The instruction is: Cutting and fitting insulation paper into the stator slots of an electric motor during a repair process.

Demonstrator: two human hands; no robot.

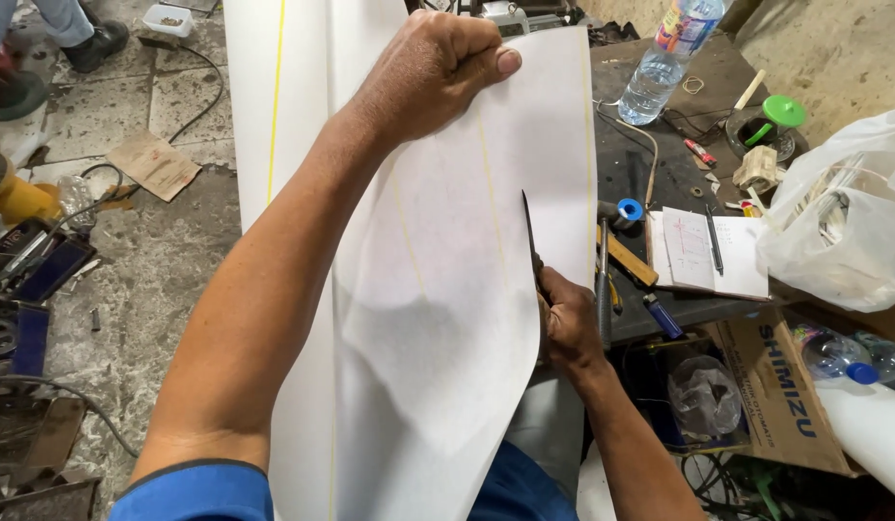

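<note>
A brown carton [771, 386] sits right of the knife-gripping right hand [568, 323]. The left hand [433, 72], raised, pinches the white sheet [447, 289] shut-fisted. The knife [531, 241] points up.

Bright, even daylight; soft shadows, sharp focus, slight edge distortion.

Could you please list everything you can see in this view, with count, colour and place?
paper sheet: one, white with faint yellow lines, centre, held up
knife: one, dark blade, against the sheet's right edge
water bottle: one, clear, top right on the workbench
workbench: one, dark, right
notebook: one, white, open, with a pen on it
plastic bag: one, whitish, far right
cardboard box: one, brown, lower right
grinder: one, yellow, left on the floor
left hand: grips the sheet's top
right hand: grips the knife
</note>
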